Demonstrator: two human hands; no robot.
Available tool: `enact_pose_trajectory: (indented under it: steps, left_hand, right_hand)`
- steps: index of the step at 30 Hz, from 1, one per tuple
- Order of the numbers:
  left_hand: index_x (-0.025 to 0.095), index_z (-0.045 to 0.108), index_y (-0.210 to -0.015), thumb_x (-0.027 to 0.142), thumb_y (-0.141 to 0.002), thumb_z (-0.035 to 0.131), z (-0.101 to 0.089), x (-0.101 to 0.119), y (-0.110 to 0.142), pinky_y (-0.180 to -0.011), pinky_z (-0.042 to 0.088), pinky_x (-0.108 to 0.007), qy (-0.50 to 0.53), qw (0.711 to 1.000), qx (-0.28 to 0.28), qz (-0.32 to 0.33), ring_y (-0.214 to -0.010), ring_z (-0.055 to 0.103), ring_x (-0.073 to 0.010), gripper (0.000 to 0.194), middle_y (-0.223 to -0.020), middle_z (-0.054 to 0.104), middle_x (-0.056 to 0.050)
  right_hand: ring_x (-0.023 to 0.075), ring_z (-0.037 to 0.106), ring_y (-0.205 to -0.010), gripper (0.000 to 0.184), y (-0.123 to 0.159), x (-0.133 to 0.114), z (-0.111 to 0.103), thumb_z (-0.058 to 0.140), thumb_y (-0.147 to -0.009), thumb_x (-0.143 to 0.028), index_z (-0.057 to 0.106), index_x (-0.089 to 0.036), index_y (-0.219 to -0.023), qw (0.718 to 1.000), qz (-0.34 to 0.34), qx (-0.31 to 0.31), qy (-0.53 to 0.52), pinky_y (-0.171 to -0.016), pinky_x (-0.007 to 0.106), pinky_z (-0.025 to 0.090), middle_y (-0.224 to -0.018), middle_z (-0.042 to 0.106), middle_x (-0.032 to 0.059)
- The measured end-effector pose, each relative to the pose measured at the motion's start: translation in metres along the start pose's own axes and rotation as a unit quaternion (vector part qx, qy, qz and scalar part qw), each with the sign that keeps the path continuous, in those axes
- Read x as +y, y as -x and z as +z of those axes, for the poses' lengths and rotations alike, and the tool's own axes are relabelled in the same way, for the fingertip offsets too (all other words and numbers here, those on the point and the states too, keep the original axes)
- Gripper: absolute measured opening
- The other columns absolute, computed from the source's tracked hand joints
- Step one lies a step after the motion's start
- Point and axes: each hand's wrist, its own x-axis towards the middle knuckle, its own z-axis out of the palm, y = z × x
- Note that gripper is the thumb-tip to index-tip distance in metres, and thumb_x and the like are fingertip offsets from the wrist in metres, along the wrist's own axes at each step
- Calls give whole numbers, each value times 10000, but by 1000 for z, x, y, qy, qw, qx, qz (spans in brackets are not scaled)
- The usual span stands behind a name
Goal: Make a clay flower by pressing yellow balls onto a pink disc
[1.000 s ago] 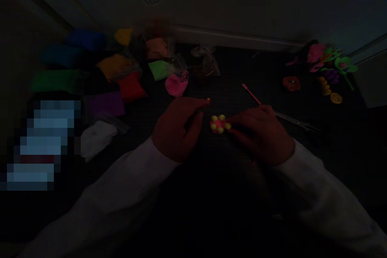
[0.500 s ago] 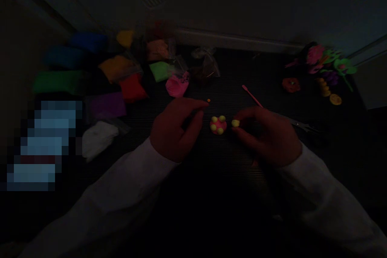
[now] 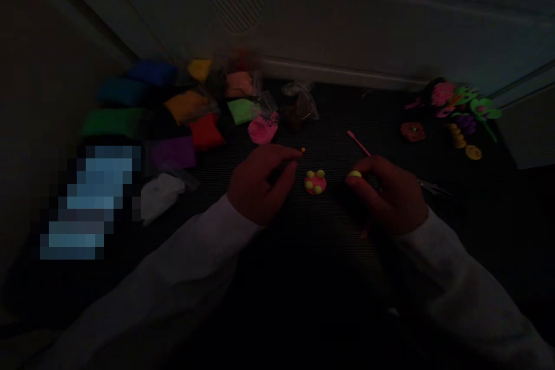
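Note:
Between my hands on the dark table lies a round pink clay disc (image 3: 315, 186) with several yellow-green clay balls on it. My right hand (image 3: 388, 193), to the right of the disc, pinches another yellow-green clay ball (image 3: 355, 174) between thumb and fingers. To the disc's left, my left hand (image 3: 264, 182) is half curled, with a gap between thumb and index finger and nothing visible in it. A tiny orange ball (image 3: 303, 150) shows just beyond the index fingertip; whether they touch I cannot tell. The picture is very dark.
Bags of coloured clay, including red (image 3: 207, 132), purple (image 3: 174, 151) and white (image 3: 161, 195), lie at the left. A pink clay tool (image 3: 358, 143) and scissors (image 3: 433, 187) are near my right hand. Clay flowers (image 3: 444, 93) stand at the far right. A pixelated screen (image 3: 93, 202) glows at left.
My right hand has drawn a little to the right, away from the disc, with the yellow-green ball. My left hand stays beside the disc. The whole view has shifted slightly.

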Motion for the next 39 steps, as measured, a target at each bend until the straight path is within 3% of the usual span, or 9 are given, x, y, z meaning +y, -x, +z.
enact_pose_trajectory:
  steps: [3, 6, 9, 15, 23, 26, 29, 32, 39]
  left_hand:
    - [152, 584, -955, 229, -791, 439, 0, 0, 0, -785, 440, -250, 1, 1000, 8, 0, -848, 566, -120, 232, -927, 628, -42]
    - [152, 591, -935, 225, -793, 431, -1, 1, -1, -770, 447, -249, 0, 1000, 20, 0, -834, 570, -120, 226, -912, 634, -43]
    - [152, 592, -930, 223, -798, 424, -1, 2, -1, -752, 453, -247, 1, 1000, 29, -1, -819, 572, -115, 225, -907, 636, -44]
    - [148, 605, -914, 214, -788, 448, 3, -1, -2, -744, 456, -234, 6, 998, 65, 14, -780, 574, -105, 212, -877, 642, -37]
    - [145, 598, -920, 221, -757, 489, 10, -7, -2, -748, 474, -266, 8, 996, 51, 66, -810, 582, -123, 210, -876, 647, -48]
    - [132, 592, -930, 170, -751, 475, 11, -8, -2, -778, 468, -278, -2, 994, 46, 99, -847, 578, -128, 217, -892, 647, -59]
    - [128, 597, -914, 150, -753, 463, 11, -9, -2, -782, 468, -281, -9, 993, 48, 111, -849, 579, -131, 211, -885, 648, -62]
    - [122, 605, -895, 168, -758, 473, 11, -10, -2, -772, 471, -279, -7, 992, 52, 112, -836, 583, -131, 196, -870, 649, -66]
    - [129, 611, -876, 186, -760, 487, 11, -9, -2, -764, 474, -273, -6, 992, 63, 108, -818, 587, -125, 179, -858, 653, -58]
  right_hand:
    - [104, 559, -600, 171, 2, 1, 2, 589, -703, -350, 520, -197, -737, 999, 13, 38, -31, -557, 229, 444, -676, 589, -9]
    - [124, 597, -740, 163, 3, 2, 5, 570, -726, -289, 519, -200, -853, 994, 20, 66, -88, -684, 263, 473, -814, 618, 13]
    - [113, 594, -804, 193, 4, 4, 6, 479, -793, -255, 505, -198, -976, 992, 21, 53, -116, -745, 263, 463, -876, 630, 19]
    - [92, 574, -754, 284, 3, 7, 8, 341, -856, -256, 483, -212, -1098, 992, -4, 46, -116, -722, 241, 442, -786, 614, -2]
    - [111, 536, -615, 241, 0, 12, 11, 604, -671, -408, 524, -185, -720, 994, 19, 81, -72, -583, 239, 431, -663, 575, -12]
    - [113, 547, -618, 221, -2, 15, 11, 467, -780, -386, 564, -187, -774, 996, 19, 62, -55, -591, 245, 431, -664, 584, -1]
    - [133, 580, -754, 243, -4, 20, 14, 378, -832, -309, 577, -195, -912, 996, -8, 71, -48, -704, 277, 448, -793, 622, 26]
    - [150, 561, -863, 197, -6, 25, 18, 445, -798, -274, 569, -203, -934, 995, -34, 81, -45, -783, 307, 440, -903, 610, 41]
    - [120, 549, -656, 223, -4, 22, 17, 622, -663, -365, 541, -180, -758, 991, 36, 97, -85, -622, 260, 451, -703, 579, 4]
